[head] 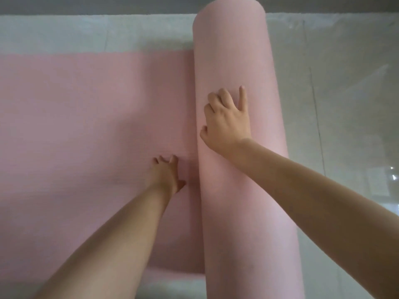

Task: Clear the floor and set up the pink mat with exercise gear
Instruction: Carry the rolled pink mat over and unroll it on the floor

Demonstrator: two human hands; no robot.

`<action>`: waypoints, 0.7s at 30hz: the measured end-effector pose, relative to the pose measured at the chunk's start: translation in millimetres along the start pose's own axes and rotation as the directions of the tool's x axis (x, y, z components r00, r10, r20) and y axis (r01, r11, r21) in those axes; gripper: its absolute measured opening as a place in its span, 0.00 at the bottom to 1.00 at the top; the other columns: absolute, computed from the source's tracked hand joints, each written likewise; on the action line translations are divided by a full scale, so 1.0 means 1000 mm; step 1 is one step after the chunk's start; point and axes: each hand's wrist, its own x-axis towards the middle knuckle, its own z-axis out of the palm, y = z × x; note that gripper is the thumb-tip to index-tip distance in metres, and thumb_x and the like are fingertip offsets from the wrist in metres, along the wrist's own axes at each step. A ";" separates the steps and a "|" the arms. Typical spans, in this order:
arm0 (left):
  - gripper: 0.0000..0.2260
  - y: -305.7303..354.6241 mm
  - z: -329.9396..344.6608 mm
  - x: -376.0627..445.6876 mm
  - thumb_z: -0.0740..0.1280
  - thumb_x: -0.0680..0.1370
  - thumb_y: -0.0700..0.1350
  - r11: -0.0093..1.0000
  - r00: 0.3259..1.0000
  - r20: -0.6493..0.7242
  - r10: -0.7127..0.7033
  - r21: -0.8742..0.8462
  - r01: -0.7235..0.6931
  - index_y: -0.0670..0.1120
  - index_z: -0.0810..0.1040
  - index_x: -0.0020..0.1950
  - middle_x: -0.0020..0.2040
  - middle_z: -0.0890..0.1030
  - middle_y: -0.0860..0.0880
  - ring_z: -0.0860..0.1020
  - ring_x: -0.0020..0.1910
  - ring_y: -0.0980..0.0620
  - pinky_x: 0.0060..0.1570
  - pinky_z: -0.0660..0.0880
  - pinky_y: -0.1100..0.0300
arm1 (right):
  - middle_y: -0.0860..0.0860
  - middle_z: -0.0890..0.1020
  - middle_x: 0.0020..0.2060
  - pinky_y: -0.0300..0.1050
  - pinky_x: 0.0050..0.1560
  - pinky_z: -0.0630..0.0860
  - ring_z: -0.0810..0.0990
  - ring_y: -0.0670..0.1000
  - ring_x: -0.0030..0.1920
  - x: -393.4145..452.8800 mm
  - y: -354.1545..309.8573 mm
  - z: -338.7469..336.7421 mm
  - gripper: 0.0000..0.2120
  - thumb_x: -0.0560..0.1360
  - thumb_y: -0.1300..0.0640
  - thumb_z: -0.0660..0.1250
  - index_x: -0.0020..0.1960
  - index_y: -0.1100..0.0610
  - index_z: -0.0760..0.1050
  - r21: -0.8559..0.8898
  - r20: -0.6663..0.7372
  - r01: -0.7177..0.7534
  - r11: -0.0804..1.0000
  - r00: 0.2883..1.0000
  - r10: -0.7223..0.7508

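Note:
The pink mat [86, 126] lies partly unrolled on the floor and fills the left half of the view. Its rolled part [241, 50] stands as a thick cylinder running from near to far through the middle. My right hand [226, 119] rests flat on top of the roll, fingers spread. My left hand [166, 175] presses palm-down on the flat part of the mat, just left of the roll. Neither hand grips anything.
Pale glossy floor tiles [336, 104] stretch to the right of the roll and beyond the mat's far edge. A dark wall base [108, 5] runs along the top. Bright reflections [393, 175] show on the tiles at the right edge.

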 end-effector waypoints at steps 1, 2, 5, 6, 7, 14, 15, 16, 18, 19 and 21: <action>0.34 0.002 0.000 -0.001 0.67 0.75 0.55 1.000 1.000 -0.003 -0.019 -0.001 0.019 0.46 0.56 0.76 0.74 0.60 0.36 0.60 0.73 0.38 0.68 0.65 0.49 | 0.54 0.60 0.74 0.66 0.72 0.40 0.51 0.55 0.76 0.001 0.003 0.002 0.21 0.76 0.57 0.55 0.68 0.60 0.67 0.025 0.037 0.017 1.000 0.999 -0.018; 0.33 0.003 0.000 -0.001 0.67 0.75 0.55 0.999 0.999 -0.013 -0.036 -0.005 0.036 0.47 0.57 0.75 0.74 0.61 0.37 0.61 0.73 0.39 0.67 0.66 0.49 | 0.51 0.53 0.77 0.68 0.71 0.37 0.44 0.55 0.77 0.001 0.005 0.003 0.21 0.78 0.57 0.53 0.70 0.58 0.63 0.023 0.076 0.056 0.998 0.995 -0.058; 0.33 0.007 0.004 -0.003 0.66 0.76 0.55 0.995 0.994 -0.032 -0.100 -0.024 0.100 0.49 0.55 0.76 0.76 0.58 0.38 0.59 0.74 0.40 0.70 0.61 0.50 | 0.45 0.45 0.77 0.72 0.66 0.32 0.35 0.55 0.76 0.002 0.013 0.016 0.21 0.80 0.59 0.48 0.72 0.50 0.60 -0.007 0.178 0.185 0.983 0.967 -0.181; 0.34 0.009 0.005 -0.005 0.65 0.76 0.54 0.991 0.992 -0.022 -0.127 -0.045 0.126 0.50 0.53 0.77 0.77 0.56 0.39 0.58 0.75 0.41 0.71 0.59 0.49 | 0.45 0.47 0.77 0.72 0.65 0.31 0.35 0.55 0.76 0.003 0.016 0.018 0.21 0.80 0.59 0.47 0.72 0.48 0.59 0.003 0.202 0.200 0.980 0.959 -0.197; 0.33 0.012 0.006 -0.007 0.65 0.77 0.53 0.987 0.989 -0.011 -0.150 -0.063 0.149 0.51 0.51 0.78 0.78 0.54 0.40 0.56 0.76 0.41 0.72 0.58 0.49 | 0.44 0.49 0.77 0.71 0.65 0.30 0.35 0.55 0.76 0.004 0.019 0.020 0.22 0.80 0.59 0.46 0.72 0.46 0.60 0.022 0.224 0.200 0.979 0.954 -0.200; 0.31 0.017 -0.005 -0.004 0.62 0.79 0.49 0.974 0.978 0.083 -0.194 -0.101 0.201 0.52 0.50 0.78 0.76 0.58 0.41 0.63 0.73 0.42 0.70 0.63 0.51 | 0.42 0.46 0.77 0.72 0.66 0.30 0.33 0.55 0.76 0.005 0.040 0.019 0.24 0.80 0.60 0.46 0.73 0.42 0.57 0.023 0.375 0.156 0.987 0.914 -0.153; 0.31 0.016 -0.007 -0.005 0.63 0.79 0.49 0.976 0.978 0.101 -0.183 -0.104 0.193 0.52 0.51 0.78 0.75 0.60 0.42 0.64 0.73 0.43 0.69 0.65 0.52 | 0.42 0.45 0.77 0.72 0.66 0.31 0.34 0.56 0.76 0.004 0.043 0.018 0.25 0.80 0.60 0.46 0.73 0.42 0.55 0.008 0.403 0.155 0.988 0.904 -0.145; 0.30 0.016 -0.011 -0.005 0.63 0.79 0.49 0.979 0.980 0.098 -0.171 -0.096 0.180 0.52 0.53 0.77 0.74 0.61 0.42 0.64 0.73 0.43 0.68 0.66 0.52 | 0.42 0.45 0.77 0.73 0.66 0.32 0.34 0.57 0.76 0.006 0.046 0.016 0.25 0.80 0.61 0.46 0.74 0.42 0.54 -0.008 0.423 0.151 0.989 0.896 -0.133; 0.28 0.014 -0.013 -0.005 0.65 0.77 0.49 0.986 0.989 0.061 -0.137 -0.084 0.142 0.49 0.59 0.75 0.74 0.61 0.43 0.62 0.74 0.44 0.69 0.65 0.51 | 0.43 0.45 0.77 0.75 0.66 0.35 0.36 0.57 0.76 0.008 0.050 0.011 0.26 0.80 0.61 0.46 0.75 0.43 0.51 -0.026 0.451 0.130 0.991 0.886 -0.105; 0.28 0.013 -0.013 -0.004 0.66 0.77 0.49 0.989 0.993 0.037 -0.114 -0.089 0.117 0.47 0.61 0.74 0.76 0.58 0.42 0.58 0.76 0.45 0.70 0.64 0.51 | 0.43 0.46 0.77 0.75 0.65 0.36 0.37 0.58 0.76 0.009 0.051 0.009 0.26 0.80 0.60 0.46 0.75 0.44 0.50 -0.029 0.457 0.117 0.993 0.885 -0.091; 0.31 0.014 -0.012 -0.001 0.68 0.76 0.49 0.989 0.997 0.022 -0.070 -0.126 0.072 0.42 0.59 0.74 0.78 0.50 0.42 0.51 0.78 0.45 0.73 0.59 0.52 | 0.44 0.48 0.77 0.76 0.65 0.38 0.39 0.59 0.76 0.011 0.049 0.008 0.23 0.81 0.52 0.46 0.75 0.44 0.48 -0.022 0.458 0.092 0.996 0.886 -0.072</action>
